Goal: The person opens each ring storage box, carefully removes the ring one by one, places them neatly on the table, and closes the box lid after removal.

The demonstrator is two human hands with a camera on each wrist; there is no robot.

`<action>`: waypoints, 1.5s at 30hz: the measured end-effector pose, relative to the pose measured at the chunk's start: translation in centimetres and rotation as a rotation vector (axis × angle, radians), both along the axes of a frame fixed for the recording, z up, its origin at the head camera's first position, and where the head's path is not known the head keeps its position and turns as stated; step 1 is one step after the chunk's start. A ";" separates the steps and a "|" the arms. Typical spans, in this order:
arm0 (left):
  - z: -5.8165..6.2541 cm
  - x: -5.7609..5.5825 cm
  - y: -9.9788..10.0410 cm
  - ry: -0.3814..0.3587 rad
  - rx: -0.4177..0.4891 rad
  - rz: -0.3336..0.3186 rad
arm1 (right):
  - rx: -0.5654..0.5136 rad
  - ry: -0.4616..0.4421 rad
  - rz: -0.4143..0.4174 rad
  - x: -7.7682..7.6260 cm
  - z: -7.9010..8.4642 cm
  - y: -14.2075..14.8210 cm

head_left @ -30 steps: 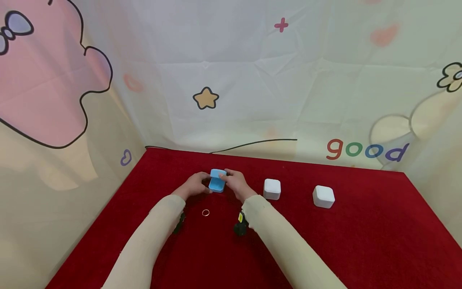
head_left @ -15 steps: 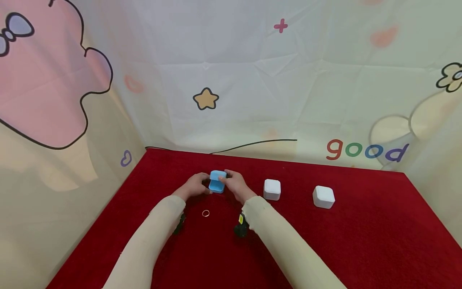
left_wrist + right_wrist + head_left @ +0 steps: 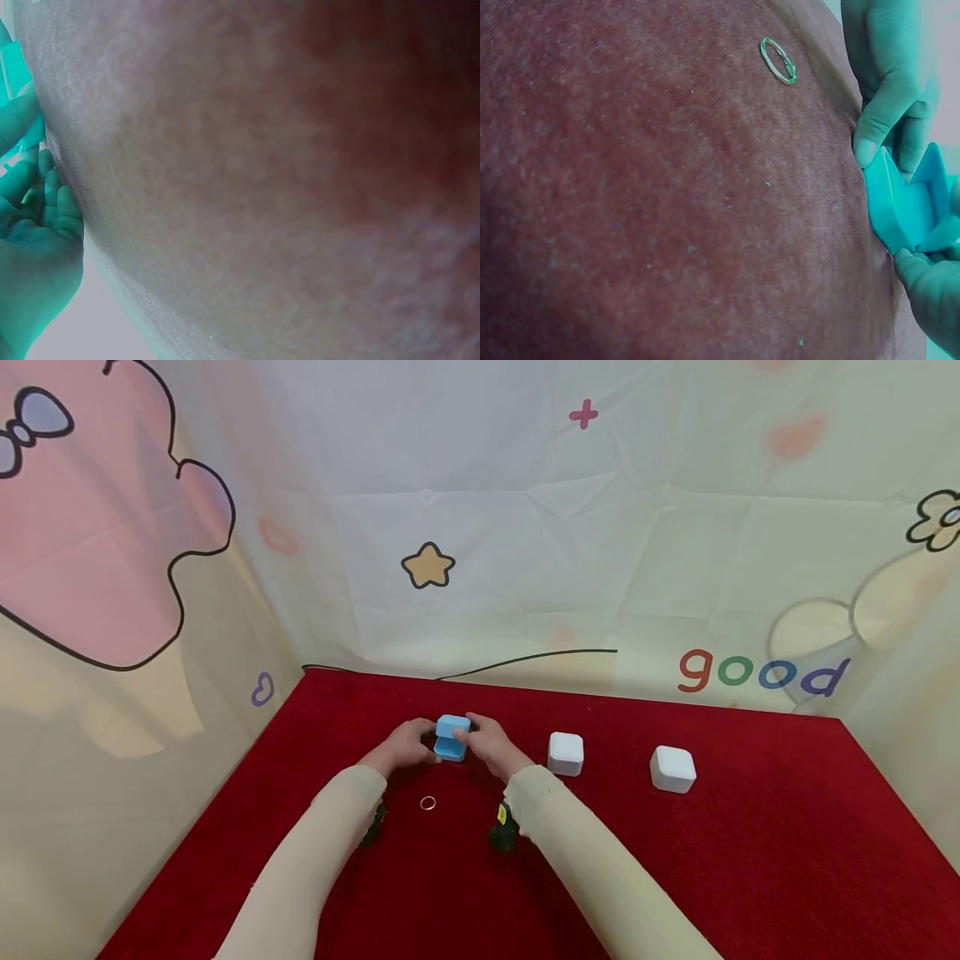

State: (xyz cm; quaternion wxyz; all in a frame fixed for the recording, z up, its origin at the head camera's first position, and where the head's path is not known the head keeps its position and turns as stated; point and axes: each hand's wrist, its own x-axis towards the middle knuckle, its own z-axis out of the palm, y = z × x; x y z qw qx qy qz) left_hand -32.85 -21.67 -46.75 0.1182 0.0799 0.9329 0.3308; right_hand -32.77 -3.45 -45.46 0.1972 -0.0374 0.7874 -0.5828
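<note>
A small light-blue ring box (image 3: 452, 727) stands on the red cloth in the head view, its hinged lid raised partway over the base. My left hand (image 3: 406, 745) grips the base from the left, thumb at the front corner. From the right, my right hand (image 3: 489, 743) holds the lid, thumb on its front face and fingers behind. A thin ring (image 3: 427, 802) lies on the cloth nearer to me, between my forearms. In the right wrist view the box (image 3: 911, 206) gapes like a V between both hands. The left wrist view shows my left hand (image 3: 41, 255) at its edge.
Two white rounded boxes (image 3: 566, 753) stand to the right of my right hand, the farther white box (image 3: 672, 768) well apart from the nearer one. The red cloth (image 3: 787, 843) ends at a printed curtain (image 3: 517, 560) behind and at the sides.
The blue box's lid has tilted down and forward, so the gap above the base is narrower. Both hands keep hold of the box, and the ring lies where it was.
</note>
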 end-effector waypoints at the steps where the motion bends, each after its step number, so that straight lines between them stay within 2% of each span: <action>1: 0.0 0.0 0.0 -0.002 0.003 0.002 | 0.002 -0.001 0.003 0.0 0.1 0.0; 10: 0.3 0.5 0.3 0.002 -0.004 0.010 | 0.028 0.023 0.015 0.3 0.3 0.0; 20: 0.1 0.3 0.2 -0.004 -0.012 0.015 | 0.043 0.088 0.060 0.6 0.0 0.0; 33: 0.2 0.3 0.2 0.009 -0.016 -0.002 | 0.068 0.110 0.057 0.6 -0.5 0.1; 45: 0.2 0.3 0.3 0.002 -0.009 0.009 | 0.061 0.111 0.041 0.7 -0.7 0.0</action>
